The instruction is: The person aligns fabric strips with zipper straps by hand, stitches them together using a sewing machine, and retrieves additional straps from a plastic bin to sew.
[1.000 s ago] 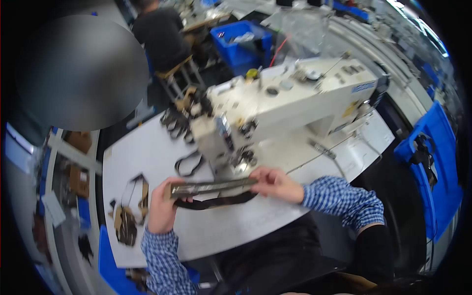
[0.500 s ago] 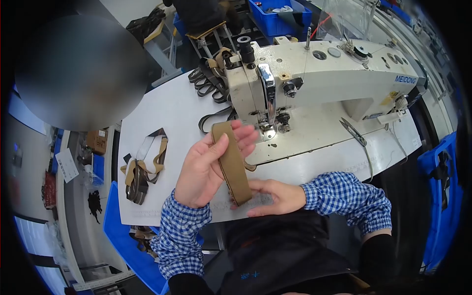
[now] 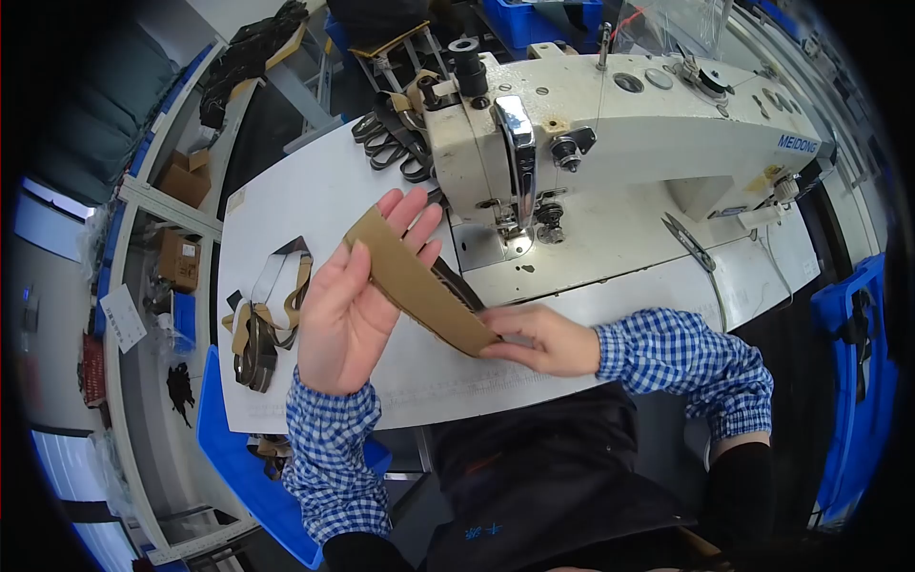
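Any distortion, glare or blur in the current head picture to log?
Head view: strong wide-angle bowing, dark corners; bright glints on the long chrome-coloured cover of the off-white metal sewing machine; the flat tan fabric strap looks fairly sharp, without obvious motion blur.

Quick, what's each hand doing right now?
Left hand: holding the tan band near one end, thumb over it, fingers extended.
Right hand: closed on the band's other end, thumb and fingers pinching.
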Available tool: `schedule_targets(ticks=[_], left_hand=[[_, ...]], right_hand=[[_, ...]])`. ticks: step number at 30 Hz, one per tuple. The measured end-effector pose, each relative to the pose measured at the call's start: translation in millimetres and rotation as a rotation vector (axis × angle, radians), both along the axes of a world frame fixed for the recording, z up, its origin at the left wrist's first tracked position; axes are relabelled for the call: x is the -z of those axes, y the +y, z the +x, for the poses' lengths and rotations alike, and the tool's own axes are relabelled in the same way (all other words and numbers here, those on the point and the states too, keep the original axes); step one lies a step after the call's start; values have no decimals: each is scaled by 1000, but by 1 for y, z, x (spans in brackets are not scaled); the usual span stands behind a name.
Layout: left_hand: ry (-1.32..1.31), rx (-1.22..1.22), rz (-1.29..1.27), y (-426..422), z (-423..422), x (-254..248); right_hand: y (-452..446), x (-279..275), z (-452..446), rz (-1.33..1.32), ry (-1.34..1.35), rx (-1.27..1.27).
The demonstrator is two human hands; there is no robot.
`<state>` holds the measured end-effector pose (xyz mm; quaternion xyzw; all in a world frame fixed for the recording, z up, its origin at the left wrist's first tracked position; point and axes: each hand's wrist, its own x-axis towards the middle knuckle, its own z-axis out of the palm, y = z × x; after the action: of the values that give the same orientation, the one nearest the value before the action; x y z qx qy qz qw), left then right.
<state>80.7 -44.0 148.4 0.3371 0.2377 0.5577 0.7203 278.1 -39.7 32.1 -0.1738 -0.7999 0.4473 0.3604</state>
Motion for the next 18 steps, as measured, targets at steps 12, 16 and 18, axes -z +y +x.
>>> schedule_targets(ticks=[12, 16, 18], left_hand=[[1286, -128, 747, -15, 3, 131], [1504, -124, 938, 10, 14, 129], [1490, -95, 941, 17, 13, 131]], right_hand=[[13, 25, 21, 1048, -417, 140], [11, 19, 25, 1041, -443, 63], [8, 22, 27, 1040, -404, 101]])
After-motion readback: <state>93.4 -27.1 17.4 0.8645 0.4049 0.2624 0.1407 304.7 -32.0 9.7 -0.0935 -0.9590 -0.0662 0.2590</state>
